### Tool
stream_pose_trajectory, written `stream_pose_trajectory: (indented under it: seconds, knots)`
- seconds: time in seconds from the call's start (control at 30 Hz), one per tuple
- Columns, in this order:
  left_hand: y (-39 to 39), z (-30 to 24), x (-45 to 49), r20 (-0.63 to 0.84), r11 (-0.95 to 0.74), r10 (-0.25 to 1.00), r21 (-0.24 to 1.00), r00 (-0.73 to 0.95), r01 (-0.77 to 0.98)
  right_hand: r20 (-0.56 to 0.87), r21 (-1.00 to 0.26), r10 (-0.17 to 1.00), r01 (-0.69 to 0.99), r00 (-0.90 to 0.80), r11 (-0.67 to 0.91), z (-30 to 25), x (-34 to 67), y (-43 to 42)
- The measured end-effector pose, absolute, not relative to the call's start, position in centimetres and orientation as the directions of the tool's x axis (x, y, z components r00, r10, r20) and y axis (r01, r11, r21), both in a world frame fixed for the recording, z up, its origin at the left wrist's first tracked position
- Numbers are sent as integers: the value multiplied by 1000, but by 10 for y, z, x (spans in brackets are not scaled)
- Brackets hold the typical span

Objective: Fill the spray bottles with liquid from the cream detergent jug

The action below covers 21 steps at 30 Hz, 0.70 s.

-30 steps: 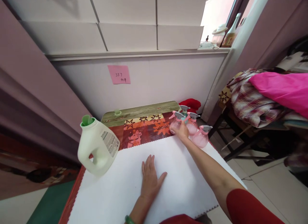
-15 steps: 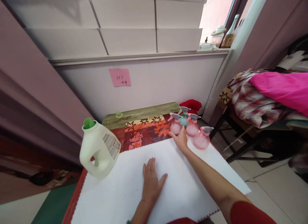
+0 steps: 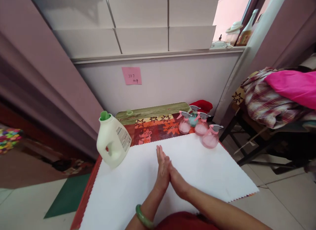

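Over the middle of the white mat [image 3: 118, 197], my left hand [image 3: 162, 174] and my right hand [image 3: 179, 184] meet palm to palm. Their fingers are stretched out, and I see nothing held between them. A green bangle [image 3: 143, 217] circles my left wrist. Beyond my hands, at the table's back right, several spray bottles stand upright in a group: a teal spray bottle [image 3: 193, 120] behind pink ones, with one pink spray bottle [image 3: 210, 141] nearest me. A pale green detergent jug [image 3: 111, 146] stands at the left, its mouth uncapped with a green spout showing.
On the table's wooden-patterned back strip sits a small green cap [image 3: 129, 112]. A red cloth item [image 3: 202, 105] lies behind the bottles. White boxes [image 3: 142, 40] line the ledge above. Clothes [image 3: 261, 98] are heaped on a stool at the right.
My right hand has left the spray bottles and come back to meet my left hand, which has lifted off the mat. The view has shifted slightly left.
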<state>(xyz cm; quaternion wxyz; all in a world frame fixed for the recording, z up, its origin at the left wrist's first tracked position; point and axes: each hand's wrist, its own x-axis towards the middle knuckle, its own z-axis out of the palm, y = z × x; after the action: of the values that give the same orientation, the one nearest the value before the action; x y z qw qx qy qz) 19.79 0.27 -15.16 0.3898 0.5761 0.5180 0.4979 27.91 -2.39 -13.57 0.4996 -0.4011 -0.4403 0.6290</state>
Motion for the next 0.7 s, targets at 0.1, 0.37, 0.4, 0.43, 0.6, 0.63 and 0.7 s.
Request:
stream_pose_trajectory:
  seconds: [0.1, 0.37, 0.4, 0.43, 0.6, 0.63, 0.7]
  knots:
    - [-29, -127, 210, 179, -195, 978, 967, 104, 166, -148, -896, 978, -398, -148, -196, -111, 286, -4]
    - [-58, -100, 213, 242, -271, 941, 958, 236, 96, -55, -875, 998, -481, 7, -45, -93, 280, -5]
    - [-50, -102, 209, 230, -251, 956, 963, 182, 101, -57, -888, 998, -457, -1, -51, -98, 274, -14]
    - [-41, -105, 204, 213, -225, 971, 969, 110, 104, -52, -905, 999, -421, -12, -52, -104, 268, -24]
    - [-17, -116, 168, 143, -126, 978, 985, -154, 120, 165, -983, 986, -79, 0, 165, -120, 264, -51]
    - [-16, -117, 161, 130, -109, 975, 987, -181, 118, 197, -980, 980, -17, 20, 197, -119, 269, -50]
    - [-18, -114, 151, 102, -83, 977, 990, -185, 110, 176, -984, 984, 44, 35, 175, -115, 278, -42]
